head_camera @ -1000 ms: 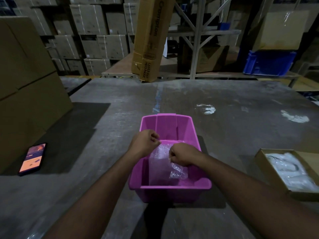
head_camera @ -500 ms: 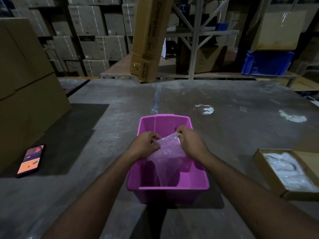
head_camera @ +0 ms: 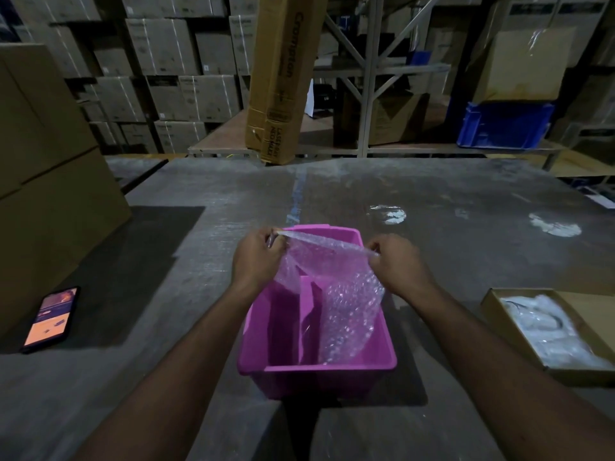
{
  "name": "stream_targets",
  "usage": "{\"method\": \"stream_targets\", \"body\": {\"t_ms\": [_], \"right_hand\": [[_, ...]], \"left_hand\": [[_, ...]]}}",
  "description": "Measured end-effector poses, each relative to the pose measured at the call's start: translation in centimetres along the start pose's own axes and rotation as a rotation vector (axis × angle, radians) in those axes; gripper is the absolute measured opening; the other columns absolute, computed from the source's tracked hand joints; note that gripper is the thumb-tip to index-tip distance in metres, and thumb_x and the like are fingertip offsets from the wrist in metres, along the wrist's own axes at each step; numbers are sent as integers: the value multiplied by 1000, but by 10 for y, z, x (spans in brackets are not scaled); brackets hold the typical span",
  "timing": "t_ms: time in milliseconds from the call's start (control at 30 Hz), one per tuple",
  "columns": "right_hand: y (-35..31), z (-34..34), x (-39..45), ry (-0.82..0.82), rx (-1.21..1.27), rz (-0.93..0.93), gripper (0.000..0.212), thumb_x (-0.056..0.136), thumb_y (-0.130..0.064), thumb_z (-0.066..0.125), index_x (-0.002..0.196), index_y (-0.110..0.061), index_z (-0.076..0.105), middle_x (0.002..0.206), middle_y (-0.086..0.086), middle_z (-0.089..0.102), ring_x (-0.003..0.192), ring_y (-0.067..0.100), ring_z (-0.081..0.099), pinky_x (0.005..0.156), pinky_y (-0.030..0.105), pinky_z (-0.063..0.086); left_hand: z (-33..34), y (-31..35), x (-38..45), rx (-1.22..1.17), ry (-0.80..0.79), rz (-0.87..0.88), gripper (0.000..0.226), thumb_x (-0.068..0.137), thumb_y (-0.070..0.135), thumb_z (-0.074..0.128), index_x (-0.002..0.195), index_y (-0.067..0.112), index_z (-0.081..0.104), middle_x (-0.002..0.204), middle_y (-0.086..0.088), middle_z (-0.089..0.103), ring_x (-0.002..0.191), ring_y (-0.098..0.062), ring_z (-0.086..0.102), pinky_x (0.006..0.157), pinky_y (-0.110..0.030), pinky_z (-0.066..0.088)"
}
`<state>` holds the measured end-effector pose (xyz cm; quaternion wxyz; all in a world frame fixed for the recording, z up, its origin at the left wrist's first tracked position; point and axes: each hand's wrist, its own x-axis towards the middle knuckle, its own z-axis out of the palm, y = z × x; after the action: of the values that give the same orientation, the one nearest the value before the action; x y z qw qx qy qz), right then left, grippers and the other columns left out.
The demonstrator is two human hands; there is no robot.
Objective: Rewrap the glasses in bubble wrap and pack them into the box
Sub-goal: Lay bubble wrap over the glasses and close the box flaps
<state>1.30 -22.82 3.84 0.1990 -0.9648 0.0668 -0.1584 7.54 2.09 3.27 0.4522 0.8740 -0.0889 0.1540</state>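
Observation:
A pink plastic bin (head_camera: 316,369) stands on the grey table in front of me. Above it I hold a clear sheet of bubble wrap (head_camera: 342,307) stretched between both hands, its lower part hanging down into the bin. My left hand (head_camera: 256,257) pinches the sheet's top left corner over the bin's far left rim. My right hand (head_camera: 396,261) pinches the top right corner just past the bin's right rim. No glass shows inside the bin.
An open cardboard box (head_camera: 499,314) with white wrapped items (head_camera: 545,331) lies at the right edge. A lit phone (head_camera: 50,319) rests at the left. Large cartons (head_camera: 50,181) stand on the left, a tall carton (head_camera: 279,78) leans behind the table, and shelving holds a blue crate (head_camera: 504,124).
My hands have risen out of the bin and moved apart, lifting the bubble wrap and spreading it into an open sheet.

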Motion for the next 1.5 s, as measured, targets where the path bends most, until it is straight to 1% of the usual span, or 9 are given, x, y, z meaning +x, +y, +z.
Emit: {"method": "stream_targets", "body": {"t_ms": [200, 300, 500, 667, 900, 1067, 1233, 1333, 1500], "right_hand": [[4, -17, 4, 250, 349, 68, 39, 83, 3, 49, 111, -14, 70, 109, 4, 72, 101, 23, 67, 91, 38, 54], [-1, -17, 6, 145, 670, 140, 42, 83, 1, 45, 109, -16, 74, 104, 0, 74, 94, 18, 70, 87, 35, 57], [-26, -14, 1, -28, 990, 53, 41, 93, 6, 45, 100, -22, 73, 106, 6, 75, 93, 19, 70, 81, 34, 55], [-46, -7, -8, -209, 1108, -62, 38, 98, -1, 42, 116, -20, 69, 108, -2, 70, 90, 8, 61, 85, 22, 50], [-33, 13, -40, -602, 355, -204, 45, 97, -4, 48, 139, -17, 58, 143, -2, 57, 127, 9, 53, 106, 23, 40], [-37, 11, -52, -846, 168, -324, 50, 95, -12, 54, 144, -25, 53, 141, -11, 56, 97, -8, 62, 70, 8, 46], [-20, -7, -51, -578, 260, -316, 45, 89, -9, 61, 130, -26, 66, 128, -13, 66, 99, -2, 61, 82, 11, 49], [7, -14, -56, -384, 432, -147, 37, 89, -3, 59, 121, -19, 70, 114, -10, 69, 73, -9, 65, 70, 21, 58], [50, -20, -77, -202, 467, 12, 24, 91, -7, 62, 104, -21, 76, 90, -19, 70, 82, -11, 63, 77, 9, 48]], "left_hand": [[7, 2, -4, -10, -59, 75, 19, 92, 29, 66, 76, 20, 69, 66, 2, 66, 60, -11, 56, 59, -35, 48], [6, 8, -10, -33, -264, 102, 4, 91, 23, 71, 91, 21, 74, 81, 6, 73, 73, -11, 65, 72, -38, 57], [8, 21, -31, -220, -754, -120, 70, 82, 32, 83, 140, 24, 45, 114, -5, 68, 95, -20, 73, 77, -32, 60], [11, 22, -31, -245, -847, -143, 52, 85, 22, 81, 129, 16, 53, 112, -8, 70, 101, -21, 72, 84, -33, 60], [6, -4, -20, 103, -464, -156, 29, 89, -7, 59, 114, 3, 70, 88, -9, 73, 64, -13, 59, 59, -22, 48], [13, 4, -22, 149, -359, -91, 16, 92, 20, 69, 108, 18, 73, 89, 2, 75, 79, -15, 69, 74, -32, 59], [33, 21, -26, 33, -256, -33, 8, 90, 25, 70, 86, 32, 70, 82, 8, 74, 77, -15, 73, 76, -45, 61], [50, 42, -30, 26, -211, 31, 3, 91, 25, 71, 91, 25, 74, 82, 11, 73, 78, -12, 71, 76, -37, 60], [71, 60, -35, 227, -185, 77, 22, 86, 31, 78, 105, 21, 73, 98, 5, 73, 86, -15, 69, 76, -33, 55]]}}
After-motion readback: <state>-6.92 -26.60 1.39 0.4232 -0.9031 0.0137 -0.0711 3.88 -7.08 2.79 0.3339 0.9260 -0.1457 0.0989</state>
